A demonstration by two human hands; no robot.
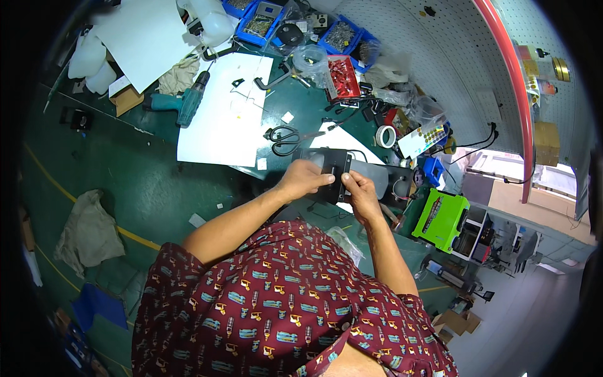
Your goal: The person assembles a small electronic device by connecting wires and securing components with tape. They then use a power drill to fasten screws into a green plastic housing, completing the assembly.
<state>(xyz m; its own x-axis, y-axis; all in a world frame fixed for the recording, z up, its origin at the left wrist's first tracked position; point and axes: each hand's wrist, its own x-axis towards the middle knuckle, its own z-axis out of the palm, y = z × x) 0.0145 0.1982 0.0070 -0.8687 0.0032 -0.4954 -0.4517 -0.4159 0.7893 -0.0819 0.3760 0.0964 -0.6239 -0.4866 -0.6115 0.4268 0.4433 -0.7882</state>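
Observation:
Both my hands grip a flat black rectangular piece (335,162), held just over the near edge of the bench. My left hand (303,180) is closed on its left side, thumb pressed on the top face. My right hand (362,193) pinches the right edge, where a narrow strip with small holes shows. Under and behind the piece lies a grey and black object, partly covered by it and my hands. Scissors with dark handles (286,138) rest beyond my left hand. What the undersides of my fingers touch is hidden.
A teal cordless drill (186,108) lies on a white sheet (220,135) at the left. Blue bins of small parts (339,36) and a red box (342,78) line the back. White tape (385,136) sits at the right, with a green machine (440,220) beyond.

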